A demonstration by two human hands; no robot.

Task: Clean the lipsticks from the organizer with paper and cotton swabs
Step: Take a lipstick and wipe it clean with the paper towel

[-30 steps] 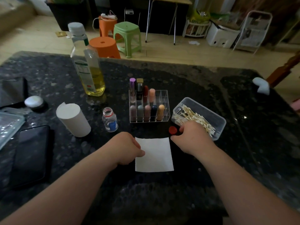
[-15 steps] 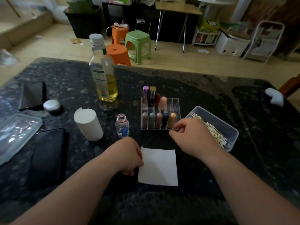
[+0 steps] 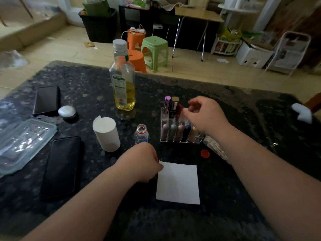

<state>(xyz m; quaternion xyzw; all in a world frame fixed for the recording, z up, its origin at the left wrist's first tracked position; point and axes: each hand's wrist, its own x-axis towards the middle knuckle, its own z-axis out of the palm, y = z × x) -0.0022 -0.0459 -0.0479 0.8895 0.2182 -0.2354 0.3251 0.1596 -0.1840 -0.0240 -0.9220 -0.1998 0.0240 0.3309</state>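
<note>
With my left hand pinching the white paper square at six o'clock, my curled right hand, grip unclear, may topple tall lipsticks in the clear acrylic organizer at twelve.

No text is legible, even on the oil bottle

- Lipsticks in the organizer: five in the front row, three I can count behind; my right hand covers the rest.
- Black phones: two on the bench.
- Bottles: two, one oil bottle and one small bottle.
- Stools: three, two orange stools, one green stool.
- Paper: one paper roll, one paper sheet.
- Red cap: one.
</note>
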